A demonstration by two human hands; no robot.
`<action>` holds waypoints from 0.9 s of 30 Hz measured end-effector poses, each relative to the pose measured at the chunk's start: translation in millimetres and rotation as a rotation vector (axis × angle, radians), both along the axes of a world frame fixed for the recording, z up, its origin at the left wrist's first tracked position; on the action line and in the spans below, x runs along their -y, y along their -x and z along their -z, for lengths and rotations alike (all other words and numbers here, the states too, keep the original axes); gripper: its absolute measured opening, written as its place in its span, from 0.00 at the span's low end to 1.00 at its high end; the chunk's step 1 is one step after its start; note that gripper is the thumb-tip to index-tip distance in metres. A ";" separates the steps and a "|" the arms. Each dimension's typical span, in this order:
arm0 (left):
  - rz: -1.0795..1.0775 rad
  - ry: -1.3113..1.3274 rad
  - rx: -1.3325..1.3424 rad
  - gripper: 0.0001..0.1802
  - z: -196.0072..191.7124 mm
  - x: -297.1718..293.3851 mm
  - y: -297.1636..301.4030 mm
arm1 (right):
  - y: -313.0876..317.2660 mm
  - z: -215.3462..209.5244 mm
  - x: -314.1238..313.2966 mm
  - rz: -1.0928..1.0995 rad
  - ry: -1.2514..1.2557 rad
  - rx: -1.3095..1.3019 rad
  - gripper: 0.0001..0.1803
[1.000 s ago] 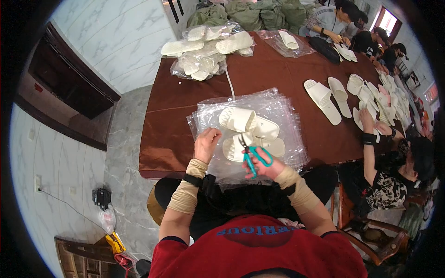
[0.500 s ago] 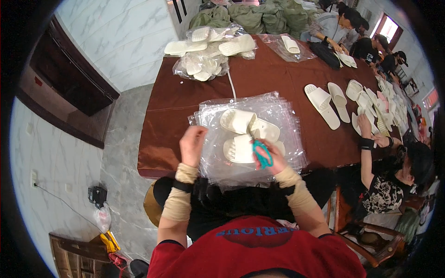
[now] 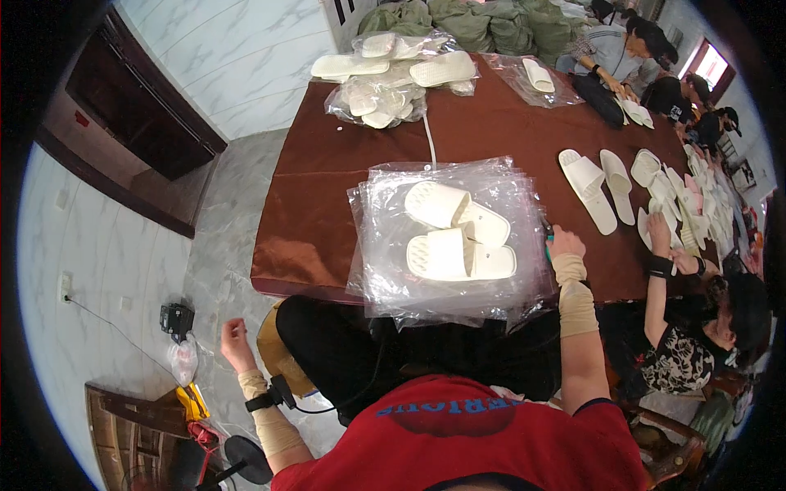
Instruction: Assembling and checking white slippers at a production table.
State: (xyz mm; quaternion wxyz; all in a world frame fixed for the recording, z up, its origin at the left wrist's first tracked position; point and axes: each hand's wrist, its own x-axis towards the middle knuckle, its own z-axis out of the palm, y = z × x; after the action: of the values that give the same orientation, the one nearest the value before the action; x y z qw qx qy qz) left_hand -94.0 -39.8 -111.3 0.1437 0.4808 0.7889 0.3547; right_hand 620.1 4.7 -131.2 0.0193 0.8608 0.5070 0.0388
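Observation:
A pair of cream slide slippers, the far slipper and the near slipper, lies on a stack of clear plastic bags at the table's front. Beyond the stack's right edge, my right hand is closed round teal-handled scissors, low over the table; my palm and fingers hide most of them. My left hand is away from the table, out to the left above the floor. Its fingers are curled together, and whatever they may hold is hidden.
Bagged slippers are piled at the far left of the brown-covered table. Loose slippers lie to the right, where a co-worker's hands handle more. A stool stands beside my left leg; green sacks fill the back.
My left hand has swung off the table, down to the left. My right hand has moved right with the scissors, away from the slippers. The whole view has shifted slightly.

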 end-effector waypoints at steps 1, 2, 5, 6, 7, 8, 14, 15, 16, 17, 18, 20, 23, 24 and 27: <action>-0.005 0.002 -0.006 0.11 13.1 8.5 3.7 | 10.3 -11.4 -0.3 -0.020 0.010 0.061 0.16; 0.017 -0.080 -0.220 0.16 22.9 10.5 -0.6 | 22.9 -21.7 -2.4 0.000 -0.047 0.073 0.15; 0.068 -0.140 -0.334 0.27 17.7 -10.8 -38.6 | 43.8 -23.7 -4.7 -0.051 -0.175 0.039 0.15; 0.157 -0.208 -0.337 0.26 0.5 -25.6 -71.9 | 47.6 -21.3 -3.2 -0.132 -0.286 0.120 0.14; 0.239 -0.274 -0.344 0.25 -16.7 -35.3 -104.4 | 42.2 -14.4 -2.1 -0.130 -0.279 0.121 0.14; 0.383 -0.313 -0.343 0.23 -30.2 -48.0 -136.0 | 30.3 -5.8 -3.6 -0.124 -0.341 0.156 0.14; 0.886 -0.364 -0.114 0.21 -15.3 -93.9 -268.9 | 5.7 -1.9 -2.0 0.021 0.001 0.104 0.13; 0.946 -0.370 -0.145 0.22 -6.4 -101.6 -283.8 | 10.6 -16.7 -2.9 0.020 -0.003 0.114 0.13; 0.939 -0.375 -0.143 0.22 0.9 -109.9 -294.5 | 28.2 -37.1 -6.4 -0.019 -0.155 0.031 0.12; 0.940 -0.394 -0.115 0.22 8.4 -117.2 -307.3 | 42.4 -50.4 -5.1 -0.046 -0.303 -0.047 0.12; 0.941 -0.412 -0.088 0.23 15.2 -121.3 -317.0 | 49.4 -37.3 -7.8 -0.194 -0.372 -0.240 0.11; 0.924 -0.396 -0.052 0.24 37.5 -131.8 -323.8 | 101.9 -32.8 -5.3 -0.197 -0.334 -1.134 0.12; 0.884 -0.353 -0.032 0.27 60.6 -144.3 -325.1 | 192.2 -50.2 -4.4 -0.052 -0.119 -1.328 0.17; 0.874 -0.317 -0.036 0.28 63.4 -143.3 -328.4 | 196.1 -49.7 -5.7 -0.057 -0.122 -1.322 0.17; 0.912 -0.225 -0.353 0.29 51.9 -136.6 -346.5 | 189.5 -39.5 -10.3 0.017 -0.119 -1.362 0.18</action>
State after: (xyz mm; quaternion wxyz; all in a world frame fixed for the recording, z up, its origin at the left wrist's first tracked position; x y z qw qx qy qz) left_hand 252.5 96.8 -163.2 0.0958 0.8419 0.4677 0.2517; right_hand 430.6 15.0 -91.7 -0.3511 0.6968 0.3963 -0.4839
